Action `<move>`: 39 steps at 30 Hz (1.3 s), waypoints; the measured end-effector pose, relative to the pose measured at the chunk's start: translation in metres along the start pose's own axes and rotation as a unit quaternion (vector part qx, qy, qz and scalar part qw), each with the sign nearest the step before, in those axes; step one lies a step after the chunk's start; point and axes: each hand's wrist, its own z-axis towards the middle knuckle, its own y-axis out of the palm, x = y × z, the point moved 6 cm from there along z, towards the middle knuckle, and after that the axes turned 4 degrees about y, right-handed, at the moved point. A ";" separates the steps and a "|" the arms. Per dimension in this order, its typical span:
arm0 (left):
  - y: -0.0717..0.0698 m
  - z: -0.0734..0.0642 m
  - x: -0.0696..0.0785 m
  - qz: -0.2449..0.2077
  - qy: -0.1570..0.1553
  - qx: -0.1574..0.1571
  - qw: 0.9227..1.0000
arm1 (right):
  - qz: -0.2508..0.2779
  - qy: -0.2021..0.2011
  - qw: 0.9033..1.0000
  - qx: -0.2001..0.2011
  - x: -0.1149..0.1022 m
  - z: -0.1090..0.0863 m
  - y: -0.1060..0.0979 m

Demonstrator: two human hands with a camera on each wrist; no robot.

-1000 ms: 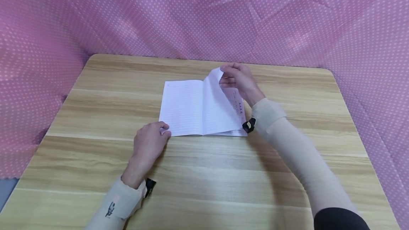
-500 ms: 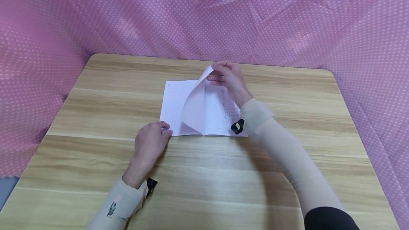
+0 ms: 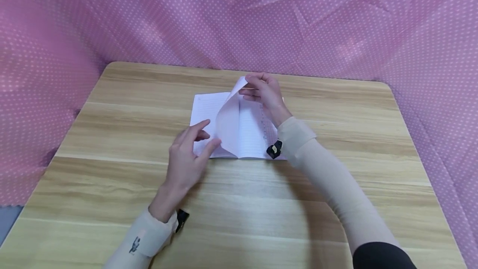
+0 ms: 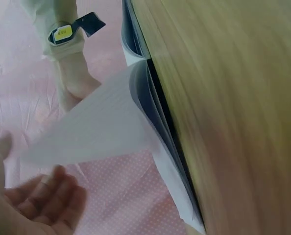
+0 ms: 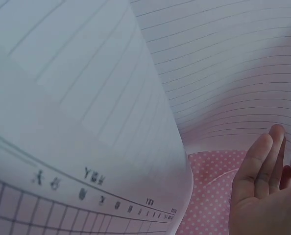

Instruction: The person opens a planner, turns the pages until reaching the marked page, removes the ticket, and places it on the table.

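Note:
An open notebook (image 3: pixel 203 105) with white lined pages lies on the table. One raised page (image 3: pixel 228 125) curves up and over toward the left half. At its far corner my right hand (image 3: pixel 266 94) pinches the page between thumb and finger, its other fingers spread behind the sheet. My left hand (image 3: pixel 186 159) is over the notebook's near left part, fingers apart, thumb close to the raised page's free edge. In the left wrist view a gap shows between the left hand (image 4: pixel 42 205) and the sheet (image 4: pixel 101 122). Printed characters and a grid run along the right-hand page (image 5: pixel 86 122).
The wood-grain table (image 3: pixel 261 211) extends around the notebook on all sides. Pink dotted cloth (image 3: pixel 239 20) hangs behind the table and along its sides. A small black device (image 3: pixel 274 149) sits on the right wrist, another (image 3: pixel 182 220) on the left.
My right hand has carried the page leftward across the fold, uncovering the printed page. My left hand has left the notebook's near left corner, moving right and farther in with fingers spreading.

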 end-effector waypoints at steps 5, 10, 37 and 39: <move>0.002 -0.001 0.012 -0.017 0.083 0.038 0.996 | 0.002 -0.002 1.000 -0.002 0.000 -0.001 0.001; 0.001 0.000 0.016 -0.030 0.132 0.072 0.988 | 0.003 -0.003 1.000 0.000 -0.001 0.000 0.000; -0.012 -0.021 -0.017 -0.029 -0.055 0.077 0.995 | -0.435 -0.054 0.899 0.011 -0.003 0.000 -0.086; -0.013 -0.022 -0.021 -0.013 -0.084 0.063 0.994 | -0.493 -0.071 0.867 0.021 -0.004 0.001 -0.094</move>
